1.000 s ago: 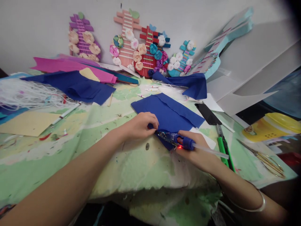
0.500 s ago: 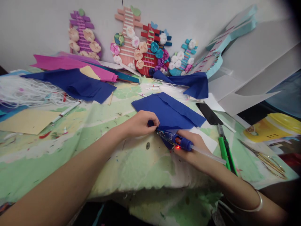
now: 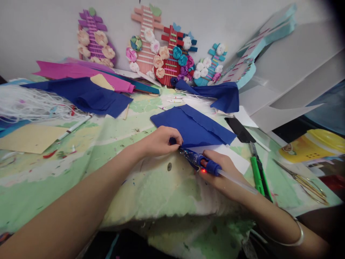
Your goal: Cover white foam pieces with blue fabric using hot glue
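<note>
My left hand (image 3: 165,139) is closed in a pinch on a small dark blue paper piece (image 3: 173,141), mostly hidden by the fingers. My right hand (image 3: 221,169) grips a blue hot glue gun (image 3: 196,160) with a red light lit on its side. A clear glue stick (image 3: 237,182) sticks out of its back end. The gun's nozzle meets the left fingertips at the paper piece; whether it touches cannot be made out. Just beyond both hands lies a folded dark blue sheet (image 3: 188,124), partly over a white sheet (image 3: 234,158).
A green-handled utility knife (image 3: 258,176), gold scissors (image 3: 304,181) and a yellow container (image 3: 314,145) lie to the right. White string (image 3: 35,102) and a tan card (image 3: 29,138) are at left. Decorated paper guitars (image 3: 171,54) lean against the wall.
Both hands hold nearly the same place. The glue gun has shifted very slightly, and less dark blue shows beneath it. The view has moved a little.
</note>
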Tool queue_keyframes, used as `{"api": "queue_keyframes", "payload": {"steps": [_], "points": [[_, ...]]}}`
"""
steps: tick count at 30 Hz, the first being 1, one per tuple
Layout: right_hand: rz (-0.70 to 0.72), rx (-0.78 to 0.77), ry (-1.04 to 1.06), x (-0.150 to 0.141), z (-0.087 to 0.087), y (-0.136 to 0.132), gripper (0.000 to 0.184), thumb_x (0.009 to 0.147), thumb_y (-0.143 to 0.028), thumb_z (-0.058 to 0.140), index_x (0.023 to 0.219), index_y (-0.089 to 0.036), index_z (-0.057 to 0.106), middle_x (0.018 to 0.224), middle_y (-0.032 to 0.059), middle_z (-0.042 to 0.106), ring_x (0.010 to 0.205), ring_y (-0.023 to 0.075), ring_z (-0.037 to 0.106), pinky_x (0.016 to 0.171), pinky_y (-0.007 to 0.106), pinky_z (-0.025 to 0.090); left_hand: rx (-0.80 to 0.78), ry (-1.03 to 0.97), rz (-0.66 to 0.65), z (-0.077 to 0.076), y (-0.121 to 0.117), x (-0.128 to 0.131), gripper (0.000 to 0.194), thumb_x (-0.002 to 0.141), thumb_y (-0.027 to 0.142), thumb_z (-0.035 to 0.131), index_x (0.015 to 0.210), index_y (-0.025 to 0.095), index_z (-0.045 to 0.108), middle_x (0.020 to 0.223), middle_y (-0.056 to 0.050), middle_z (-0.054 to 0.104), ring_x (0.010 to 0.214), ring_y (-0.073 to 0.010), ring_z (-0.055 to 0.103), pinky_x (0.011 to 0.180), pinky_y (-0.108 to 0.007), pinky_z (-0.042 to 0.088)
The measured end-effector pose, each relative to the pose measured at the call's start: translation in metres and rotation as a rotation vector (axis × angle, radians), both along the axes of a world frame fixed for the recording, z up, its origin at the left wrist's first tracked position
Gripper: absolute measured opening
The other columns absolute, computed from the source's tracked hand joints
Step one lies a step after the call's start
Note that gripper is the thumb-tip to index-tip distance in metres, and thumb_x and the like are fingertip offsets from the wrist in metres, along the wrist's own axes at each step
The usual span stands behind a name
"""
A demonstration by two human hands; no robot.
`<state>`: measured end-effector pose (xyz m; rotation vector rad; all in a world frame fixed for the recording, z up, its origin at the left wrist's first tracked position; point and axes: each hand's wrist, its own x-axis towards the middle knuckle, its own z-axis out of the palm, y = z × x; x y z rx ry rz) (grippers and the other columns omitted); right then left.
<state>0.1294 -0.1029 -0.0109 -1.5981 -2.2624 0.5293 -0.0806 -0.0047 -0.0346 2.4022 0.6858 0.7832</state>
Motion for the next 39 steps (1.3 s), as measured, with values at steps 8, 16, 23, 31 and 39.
{"api": "queue_keyframes", "payload": {"steps": [8,16,23,31,39], "points": [[-0.016,-0.005,-0.005,0.005,-0.002,-0.002,0.014,0.076,-0.023,0.053,0.069,-0.021,0.040,0.071,0.0012,0.055,0.063,0.0154,0.047,0.057,0.028,0.034,-0.011,0.011,0.006,0.001,-0.001,0.002,0.009,0.074,0.012,0.055,0.073,0.015,0.063,0.086,-0.006,0.069,0.083,-0.0157,0.063,0.080,-0.029,0.048],[-0.027,0.011,-0.015,0.007,-0.002,-0.006,0.014,0.076,-0.024,0.052,0.069,-0.021,0.040,0.070,0.0010,0.054,0.062,0.0153,0.047,0.056,0.028,0.034,-0.029,0.011,0.005,0.003,-0.001,0.001,0.008,0.074,0.014,0.055,0.074,0.015,0.063,0.087,-0.006,0.069,0.083,-0.0159,0.063,0.080,-0.028,0.048],[-0.021,-0.015,0.007,0.012,-0.002,-0.009,0.009,0.076,-0.024,0.051,0.073,-0.020,0.044,0.076,0.0026,0.057,0.067,0.0166,0.050,0.061,0.029,0.037,-0.024,0.011,0.001,0.002,0.000,0.001,0.009,0.075,0.017,0.054,0.075,0.015,0.063,0.087,-0.007,0.069,0.083,-0.0166,0.063,0.079,-0.028,0.048],[-0.032,0.025,0.022,0.021,-0.003,-0.015,0.015,0.074,-0.020,0.053,0.068,-0.021,0.040,0.071,0.0005,0.055,0.062,0.0143,0.047,0.056,0.027,0.035,-0.041,0.021,0.006,0.002,0.000,0.001,0.009,0.075,0.018,0.054,0.075,0.015,0.063,0.089,-0.007,0.069,0.084,-0.0165,0.063,0.080,-0.028,0.047],[-0.032,0.057,0.040,0.033,-0.007,-0.021,0.015,0.075,-0.023,0.053,0.069,-0.022,0.039,0.068,-0.0010,0.052,0.060,0.0137,0.045,0.055,0.027,0.034,-0.060,0.016,0.010,0.003,-0.001,0.001,0.010,0.075,0.021,0.054,0.073,0.016,0.062,0.089,-0.006,0.069,0.085,-0.0168,0.063,0.081,-0.029,0.047]]}}
